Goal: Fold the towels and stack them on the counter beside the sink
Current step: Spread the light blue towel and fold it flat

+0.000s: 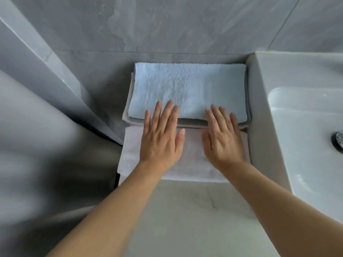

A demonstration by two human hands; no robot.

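A folded light blue towel lies on top of a stack against the back wall, left of the sink. Under it the edge of a grey towel shows, and below that a white towel spreads toward me over the counter. My left hand lies flat, palm down, fingers apart, its fingertips on the blue towel's near edge. My right hand lies flat the same way, a little to the right. Neither hand grips anything.
The white sink basin borders the stack on the right, with its drain at the frame edge. Grey tiled wall rises behind. The pale counter extends toward me. A grey slanted panel stands at the left.
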